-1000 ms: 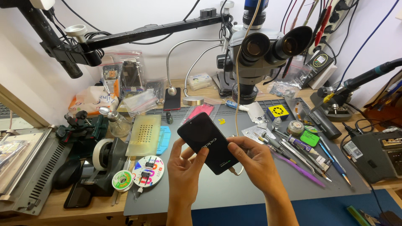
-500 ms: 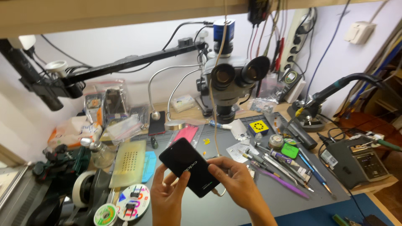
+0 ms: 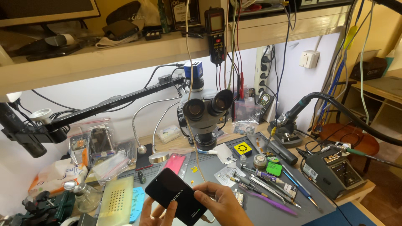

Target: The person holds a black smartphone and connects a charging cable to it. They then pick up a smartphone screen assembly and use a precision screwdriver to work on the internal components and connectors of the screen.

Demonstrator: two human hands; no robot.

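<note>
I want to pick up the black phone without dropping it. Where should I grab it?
Grab the black phone by its long side edges, from below, as the left hand and right hand do. It is flat, smooth and tilted; the edges give grip.

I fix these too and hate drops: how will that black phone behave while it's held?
The black phone looks glossy, so probably slippery. It seems stiff and flat, unlikely to flex. The left hand supports it from below while the right hand pinches its lower edge; a fall onto the crowded work mat could crack it.
</note>
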